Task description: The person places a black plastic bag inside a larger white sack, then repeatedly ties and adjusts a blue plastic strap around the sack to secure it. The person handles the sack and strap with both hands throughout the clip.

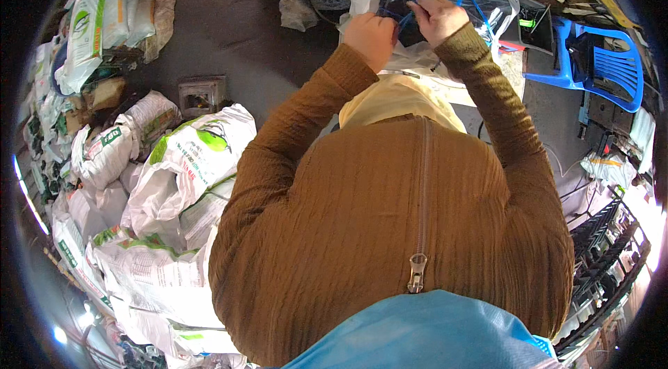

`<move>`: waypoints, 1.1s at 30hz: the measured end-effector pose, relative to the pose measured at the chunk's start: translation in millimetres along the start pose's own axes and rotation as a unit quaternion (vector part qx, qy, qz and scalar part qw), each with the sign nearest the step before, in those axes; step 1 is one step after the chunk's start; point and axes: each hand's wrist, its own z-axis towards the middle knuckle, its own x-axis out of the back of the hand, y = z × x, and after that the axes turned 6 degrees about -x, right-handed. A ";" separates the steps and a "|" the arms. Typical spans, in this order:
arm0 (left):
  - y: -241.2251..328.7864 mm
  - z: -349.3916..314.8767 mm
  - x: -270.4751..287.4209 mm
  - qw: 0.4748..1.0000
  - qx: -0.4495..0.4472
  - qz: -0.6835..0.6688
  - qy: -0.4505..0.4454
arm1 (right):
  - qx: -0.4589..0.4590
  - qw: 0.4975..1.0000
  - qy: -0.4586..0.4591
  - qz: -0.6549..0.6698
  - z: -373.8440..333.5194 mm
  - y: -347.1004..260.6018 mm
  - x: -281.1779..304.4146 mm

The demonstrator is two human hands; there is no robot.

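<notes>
At the far middle, both my arms reach out to a bundle in a clear plastic bag (511, 5), with dark pieces showing inside. Strands of blue plastic string (475, 3) cross over the bag. My left hand (372, 40) is closed at the bag's near left side, with blue string running from its fingers. Close beside it on the right, my right hand (441, 18) is also closed, pinching the string. The fingertips of both hands are partly hidden, and the dark pieces are too unclear to name.
White printed sacks (209, 143) are heaped on the left, with more sacks (87, 35) standing farther back. A blue plastic chair (616, 69) is at the far right. A black crate (605, 257) stands nearer on the right. Clear bags (298, 10) lie left of the bundle.
</notes>
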 end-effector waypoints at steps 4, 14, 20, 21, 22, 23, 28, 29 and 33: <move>3.3 -8.2 -12.8 0.989 -0.053 0.068 0.122 | 0.089 0.991 -0.081 -0.058 21.6 -8.4 4.4; -10.2 -12.5 -17.7 0.988 -0.084 0.084 0.098 | 0.201 0.941 -0.177 -0.208 53.5 -28.7 -13.9; -3.3 -5.8 -17.0 0.990 -0.040 0.027 0.135 | 0.078 0.988 -0.102 -0.081 37.0 -24.5 6.3; -2.6 -3.1 -15.0 0.995 -0.026 0.010 0.096 | 0.054 0.995 -0.078 -0.033 29.7 -23.2 14.4; -4.7 1.2 -11.3 0.997 -0.023 -0.005 0.068 | -0.011 0.998 -0.011 0.061 21.8 -20.1 24.1; -5.9 4.1 -6.7 0.999 -0.009 -0.021 0.022 | -0.030 0.989 0.059 0.131 11.3 -18.6 31.7; -19.7 34.5 19.5 0.972 -0.061 -0.060 -0.218 | -0.207 0.943 -0.115 0.234 -44.1 -34.3 14.8; -20.5 41.2 22.4 0.960 -0.068 -0.057 -0.265 | -0.218 0.948 -0.097 0.212 -51.3 -37.4 4.3; -25.3 72.7 28.9 0.890 -0.098 -0.034 -0.445 | -0.179 0.961 0.048 0.204 -66.3 -42.4 -19.3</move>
